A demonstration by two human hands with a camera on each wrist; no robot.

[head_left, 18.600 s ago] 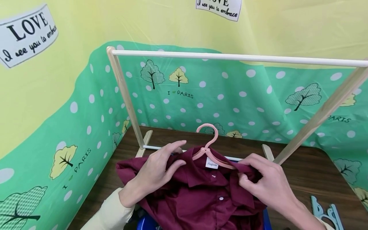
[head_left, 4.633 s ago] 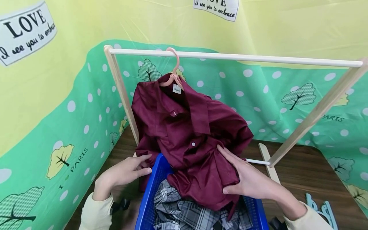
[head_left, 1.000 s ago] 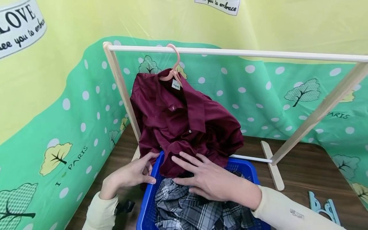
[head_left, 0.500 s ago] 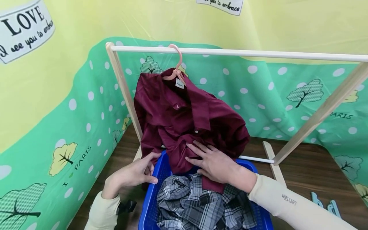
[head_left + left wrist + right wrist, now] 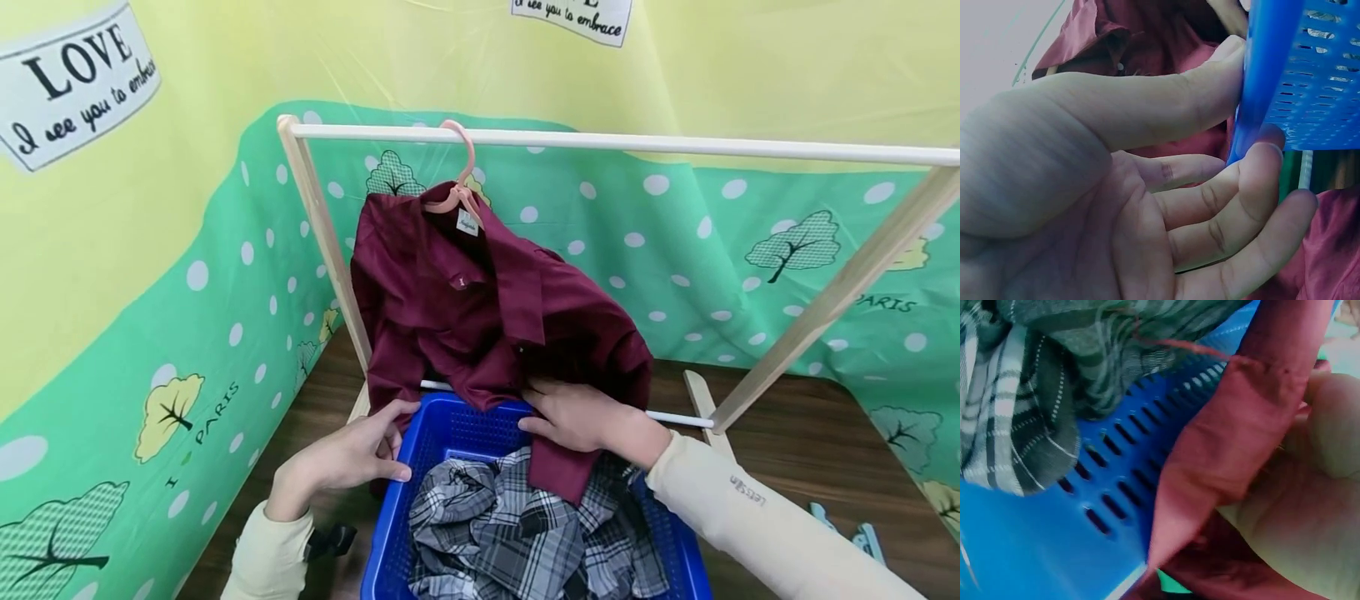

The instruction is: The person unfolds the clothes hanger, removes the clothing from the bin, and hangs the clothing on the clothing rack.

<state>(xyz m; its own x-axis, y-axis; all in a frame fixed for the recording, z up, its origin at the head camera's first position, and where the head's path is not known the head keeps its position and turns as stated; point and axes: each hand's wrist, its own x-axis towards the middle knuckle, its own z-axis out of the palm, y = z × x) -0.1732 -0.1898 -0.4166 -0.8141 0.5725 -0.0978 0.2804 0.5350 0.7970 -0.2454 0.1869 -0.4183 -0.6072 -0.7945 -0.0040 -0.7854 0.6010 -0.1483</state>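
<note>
A maroon button-up shirt [image 5: 465, 325] hangs from a pink hanger [image 5: 459, 196], hooked over the white rail of a wooden rack. Its lower part reaches the far edge of a blue basket [image 5: 442, 425]. With thumb and curled fingers, my left hand [image 5: 337, 458] grips the basket's left rim [image 5: 1266, 69]. My right hand [image 5: 581, 421] is at the basket's far right, under the lower folds of the shirt, its fingertips hidden by the cloth. A maroon strip of the shirt [image 5: 1229, 431] drops past this hand into the basket, over grey plaid cloth [image 5: 517, 533].
The rack's white top rail [image 5: 675, 146] spans the back, with its right post [image 5: 832, 300] slanting down to the brown table [image 5: 795, 467]. A light blue plastic piece [image 5: 862, 537] lies at the lower right. Patterned fabric walls stand behind and at the left.
The shirt went from the basket to the rail. In the last second my right hand has pushed its lower front back toward the basket's far rim, uncovering more plaid cloth; my left hand stays.
</note>
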